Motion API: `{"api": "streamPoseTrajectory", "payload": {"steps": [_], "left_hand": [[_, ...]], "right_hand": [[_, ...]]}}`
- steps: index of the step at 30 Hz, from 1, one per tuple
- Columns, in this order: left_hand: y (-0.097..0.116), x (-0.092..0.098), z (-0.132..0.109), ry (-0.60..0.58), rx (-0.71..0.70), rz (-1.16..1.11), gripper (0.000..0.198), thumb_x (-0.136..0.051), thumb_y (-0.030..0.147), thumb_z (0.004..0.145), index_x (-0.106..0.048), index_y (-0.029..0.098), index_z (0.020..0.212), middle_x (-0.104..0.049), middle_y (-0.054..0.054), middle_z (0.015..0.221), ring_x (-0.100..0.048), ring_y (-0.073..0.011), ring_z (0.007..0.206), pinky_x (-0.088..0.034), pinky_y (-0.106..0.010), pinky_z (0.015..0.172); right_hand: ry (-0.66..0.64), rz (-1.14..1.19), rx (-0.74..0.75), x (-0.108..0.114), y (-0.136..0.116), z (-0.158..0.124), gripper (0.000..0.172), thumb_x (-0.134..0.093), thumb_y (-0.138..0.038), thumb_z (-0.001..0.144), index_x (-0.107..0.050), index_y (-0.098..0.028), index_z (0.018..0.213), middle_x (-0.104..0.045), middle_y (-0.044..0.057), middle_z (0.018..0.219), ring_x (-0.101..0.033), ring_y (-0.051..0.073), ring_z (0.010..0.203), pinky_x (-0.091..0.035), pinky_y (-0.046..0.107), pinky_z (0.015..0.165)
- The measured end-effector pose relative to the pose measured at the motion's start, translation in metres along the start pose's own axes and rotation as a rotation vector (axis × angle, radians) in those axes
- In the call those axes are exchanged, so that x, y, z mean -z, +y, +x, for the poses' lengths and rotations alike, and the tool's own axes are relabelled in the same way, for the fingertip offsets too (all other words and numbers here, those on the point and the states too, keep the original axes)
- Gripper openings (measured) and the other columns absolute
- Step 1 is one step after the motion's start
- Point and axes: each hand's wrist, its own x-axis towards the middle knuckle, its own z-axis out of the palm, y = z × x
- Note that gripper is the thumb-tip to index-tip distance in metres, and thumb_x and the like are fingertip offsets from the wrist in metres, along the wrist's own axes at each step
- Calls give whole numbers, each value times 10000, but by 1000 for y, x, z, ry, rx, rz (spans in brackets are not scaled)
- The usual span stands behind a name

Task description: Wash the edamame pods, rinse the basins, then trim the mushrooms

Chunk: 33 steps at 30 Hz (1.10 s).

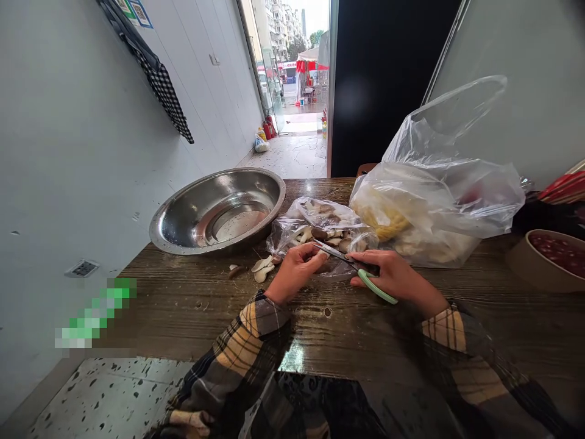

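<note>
Head view: at the centre of the frame the right hand (393,277) is clenched round the green handles of the scissors (348,261), whose blades point up and left toward the left hand (296,269). That hand's fingertips pinch a small mushroom (323,266) right at the blades; how much of it is held I cannot tell, as the fingers hide most of it. Both hands hover just above the table (183,311), touching the near edge of the open mushroom bag (320,227), which lies just behind them and holds a good heap of pale and brown pieces. Left of the left hand, a few trimmings (262,267) lie on the wood, near the bag's corner. At the middle left sits the steel bowl (219,210), wet inside but with nothing in it. To the right of centre a big bag (439,207) of pale and yellow food stands shut off from the hands, and a red bowl (551,259) sits at the right edge. Judging by so few trimmings, a bare bowl and a full bag, the cutting looks barely begun, most mushrooms yet uncut
</note>
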Motion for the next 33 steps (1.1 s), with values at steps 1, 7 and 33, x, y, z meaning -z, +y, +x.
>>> {"api": "streamPoseTrajectory", "payload": {"steps": [1,7,33], "left_hand": [[0,0,0,-8,5,3,316,-669,439,807,-644,129,749,-574,-7,682,-476,-106,635,-376,-233,604],[3,0,1,-58,24,-133,348,-696,449,790,-676,117,892,-588,0,706,-489,-99,655,-384,-236,648],[1,-27,-5,51,-85,186,178,-667,305,769,-677,140,834,-673,-31,756,-557,-119,646,-438,-225,607]], "right_hand": [[7,14,-2,0,1,0,446,-739,-410,761,-713,-207,1157,-745,87,1069,-688,267,910,-534,379,796],[89,109,-121,2,5,1,442,-762,-408,725,-726,-217,1121,-763,67,1009,-698,280,891,-548,411,801],[325,393,-123,-41,-20,10,411,-679,-267,755,-554,-234,1145,-652,22,893,-641,168,790,-535,317,757]]}}
